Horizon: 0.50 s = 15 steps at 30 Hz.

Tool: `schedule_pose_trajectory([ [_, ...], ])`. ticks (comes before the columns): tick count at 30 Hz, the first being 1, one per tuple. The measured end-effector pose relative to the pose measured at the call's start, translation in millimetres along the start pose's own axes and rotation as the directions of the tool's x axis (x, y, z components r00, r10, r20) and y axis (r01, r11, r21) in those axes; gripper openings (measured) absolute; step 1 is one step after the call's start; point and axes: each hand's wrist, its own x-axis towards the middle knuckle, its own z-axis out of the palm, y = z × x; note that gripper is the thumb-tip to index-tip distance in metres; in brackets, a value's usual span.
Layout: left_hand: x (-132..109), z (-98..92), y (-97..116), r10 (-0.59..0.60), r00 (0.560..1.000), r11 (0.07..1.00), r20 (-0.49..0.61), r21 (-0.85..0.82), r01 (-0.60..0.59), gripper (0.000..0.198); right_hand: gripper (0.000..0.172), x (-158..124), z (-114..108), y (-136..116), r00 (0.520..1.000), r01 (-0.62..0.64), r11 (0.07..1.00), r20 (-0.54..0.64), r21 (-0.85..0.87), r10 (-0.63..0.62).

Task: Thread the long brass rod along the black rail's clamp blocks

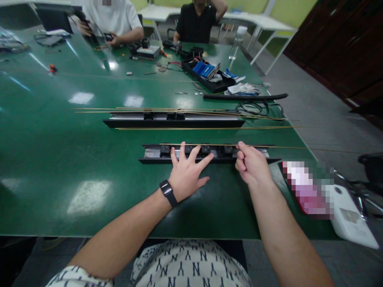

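Note:
My right hand [251, 162] is closed in a pinch on a thin brass-coloured rod [287, 147]. The rod runs left along the far side of a black-edged metal channel [152, 153] and sticks out past its right end. Several small black blocks [228, 150] sit inside this channel. My left hand [189, 173], fingers spread, lies over the channel with fingertips on or just above the blocks. Whether they press on the blocks or the rod I cannot tell. Farther back, a second channel [176, 124] also holds black blocks.
Loose brass-coloured rods [194, 128] lie along the second channel. Behind are a black strip [245, 97], a coiled cable [254, 107], gloves [243, 89] and a black tray [220, 85]. At right lie a phone [308, 189] and a white device [353, 217]. Two people sit across the table.

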Motion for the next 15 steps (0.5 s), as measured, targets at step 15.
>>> schedule_pose_trajectory([
  [15, -0.4, 0.1, -0.1, 0.005, 1.000, 1.000, -0.008, 0.005, -0.005, 0.077, 0.018, 0.5, -1.9, -0.2, 1.000, -0.010, 1.000, 0.028, 0.012, 0.009],
])
